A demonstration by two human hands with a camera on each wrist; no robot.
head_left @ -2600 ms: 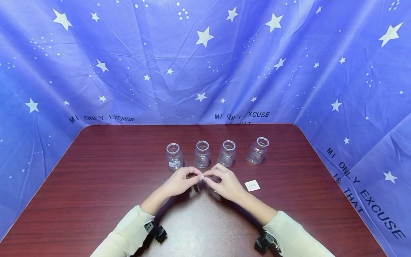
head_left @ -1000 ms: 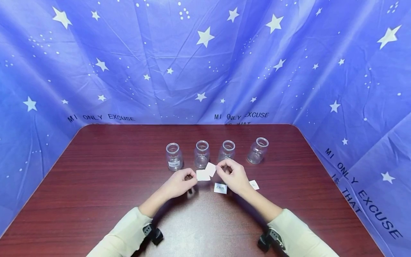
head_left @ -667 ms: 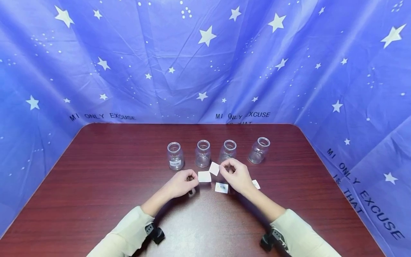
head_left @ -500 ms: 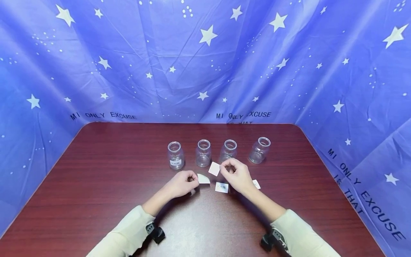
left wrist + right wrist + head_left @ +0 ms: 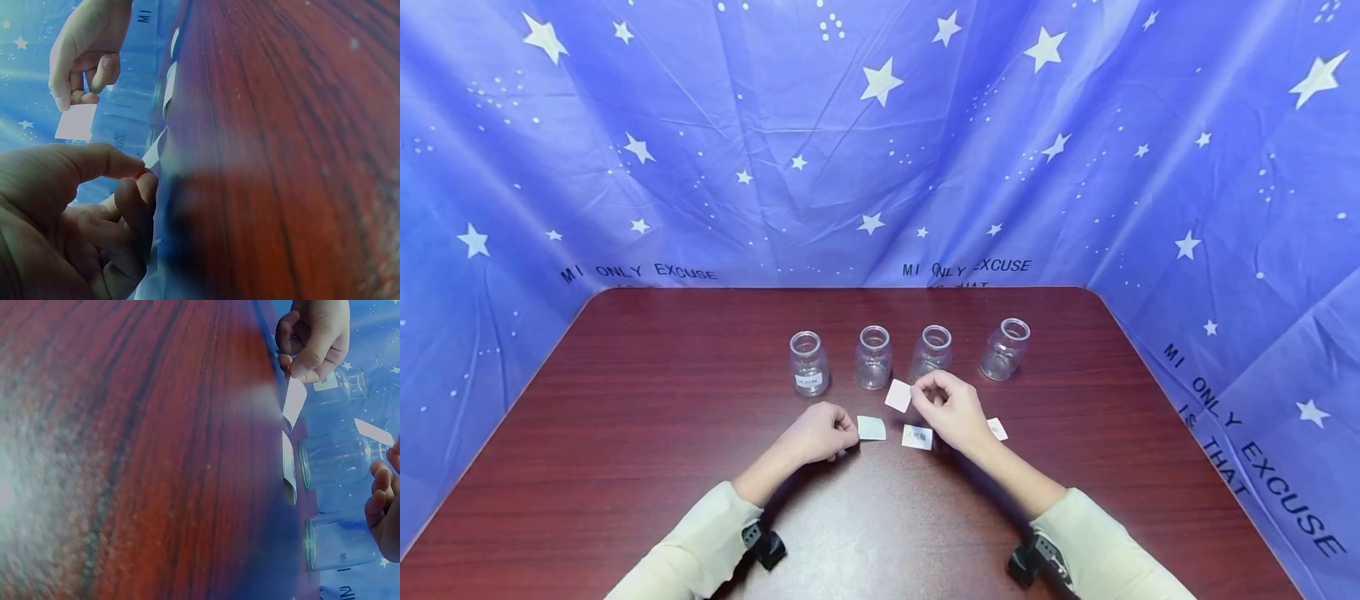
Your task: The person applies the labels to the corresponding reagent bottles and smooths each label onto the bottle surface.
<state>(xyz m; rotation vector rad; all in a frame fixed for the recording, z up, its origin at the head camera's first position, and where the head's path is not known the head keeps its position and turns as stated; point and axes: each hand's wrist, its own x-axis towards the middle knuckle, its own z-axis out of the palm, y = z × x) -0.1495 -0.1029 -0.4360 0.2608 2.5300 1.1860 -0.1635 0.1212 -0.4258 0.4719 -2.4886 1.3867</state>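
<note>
In the head view my left hand point(image 5: 820, 432) pinches the edge of a pale slip of paper point(image 5: 871, 428), which looks like a label's backing, low over the table. My right hand point(image 5: 951, 408) holds a small white label point(image 5: 898, 396) by one edge between thumb and finger, raised in front of the glass jars. On the table between the hands lies a label with dark writing point(image 5: 917, 437). Another written label point(image 5: 997, 429) is partly hidden behind the right wrist. The left wrist view shows the slip point(image 5: 156, 150) at my left fingertips, its far corner slanting up.
Several open glass jars stand in a row behind the hands. The leftmost jar point(image 5: 806, 354) bears a written label; the rightmost jar point(image 5: 1004, 354) stands a little apart. The dark red wooden table point(image 5: 662, 375) ends at a blue star-printed curtain point(image 5: 760, 150).
The hands, together at first, have parted, leaving the slip in the left and the label in the right. The left hand has since lowered its slip towards the table; the right stays nearly still.
</note>
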